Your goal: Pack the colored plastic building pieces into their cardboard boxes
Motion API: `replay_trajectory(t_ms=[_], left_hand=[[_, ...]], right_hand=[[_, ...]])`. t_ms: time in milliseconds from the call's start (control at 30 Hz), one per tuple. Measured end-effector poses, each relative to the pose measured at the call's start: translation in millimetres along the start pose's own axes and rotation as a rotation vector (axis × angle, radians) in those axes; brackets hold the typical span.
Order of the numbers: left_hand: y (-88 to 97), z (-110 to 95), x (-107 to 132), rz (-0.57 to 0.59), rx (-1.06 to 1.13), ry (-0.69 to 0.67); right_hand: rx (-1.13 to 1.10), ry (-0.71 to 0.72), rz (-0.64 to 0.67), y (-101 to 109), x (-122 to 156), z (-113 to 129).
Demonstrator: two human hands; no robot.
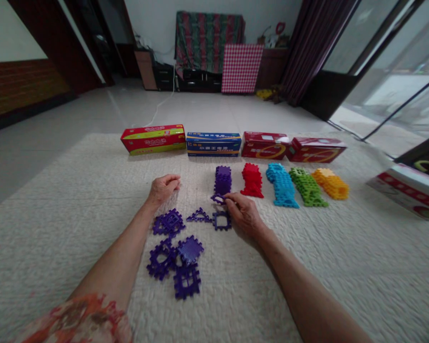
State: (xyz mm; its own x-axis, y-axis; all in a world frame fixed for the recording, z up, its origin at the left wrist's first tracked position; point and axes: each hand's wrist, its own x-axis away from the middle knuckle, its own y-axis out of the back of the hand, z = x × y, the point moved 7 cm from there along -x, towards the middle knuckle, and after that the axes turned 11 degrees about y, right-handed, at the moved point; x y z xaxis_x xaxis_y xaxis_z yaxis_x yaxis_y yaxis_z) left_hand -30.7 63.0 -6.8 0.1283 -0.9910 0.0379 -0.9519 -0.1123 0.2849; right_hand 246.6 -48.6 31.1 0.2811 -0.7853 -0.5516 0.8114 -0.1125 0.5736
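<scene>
My right hand (246, 214) pinches a purple plastic interlocking piece (217, 198) at the near end of a purple stack (223, 179). Below it a square purple frame piece (221, 221) lies flat, with a purple triangle piece (199, 216) beside it on the left. Resting loosely curled on the mat, my left hand (165, 188) shows nothing in its fingers. Nearer to me are several loose purple pieces, among them a solid square (190, 249), a window square (187, 281) and a round-holed piece (161, 257). Two overlapping purple pieces (172, 222) sit near my left forearm.
Right of the purple stack stand stacks in red (252, 180), blue (283, 186), green (308, 186) and yellow (331, 184). Behind is a row of boxes: red-yellow (153, 139), blue (213, 144) and two dark red (265, 145). A white-red box (409, 190) lies far right on the cream mat (75, 200).
</scene>
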Motion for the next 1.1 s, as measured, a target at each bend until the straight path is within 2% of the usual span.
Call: replay_trajectory(t_ms=[133, 500, 700, 800, 867, 933, 1033, 1100], left_hand=[[-0.3, 0, 0, -0.001, 0.003, 0.001], [-0.5, 0, 1, -0.002, 0.005, 0.003], [0.1, 0, 0, -0.004, -0.005, -0.002], [0.1, 1, -1, 0.000, -0.012, -0.006], [-0.2, 1, -1, 0.002, -0.013, -0.007], [-0.5, 0, 0, 0.001, -0.013, -0.009], [-0.6, -2, 1, -0.002, -0.011, -0.011], [-0.5, -3, 1, -0.002, -0.011, -0.010]], right_hand=[[0.013, -0.147, -0.117, 5, 1, -15], [0.041, -0.271, -0.126, 2, 1, -28], [0.006, -0.214, -0.186, 7, 0, -22], [0.047, -0.056, -0.230, 13, -2, -3], [0.055, 0.082, -0.163, 11, -4, 13], [0.020, 0.171, -0.029, 4, -4, 25], [-0.038, 0.222, 0.151, -5, -2, 35], [-0.059, 0.229, 0.197, -7, -2, 37]])
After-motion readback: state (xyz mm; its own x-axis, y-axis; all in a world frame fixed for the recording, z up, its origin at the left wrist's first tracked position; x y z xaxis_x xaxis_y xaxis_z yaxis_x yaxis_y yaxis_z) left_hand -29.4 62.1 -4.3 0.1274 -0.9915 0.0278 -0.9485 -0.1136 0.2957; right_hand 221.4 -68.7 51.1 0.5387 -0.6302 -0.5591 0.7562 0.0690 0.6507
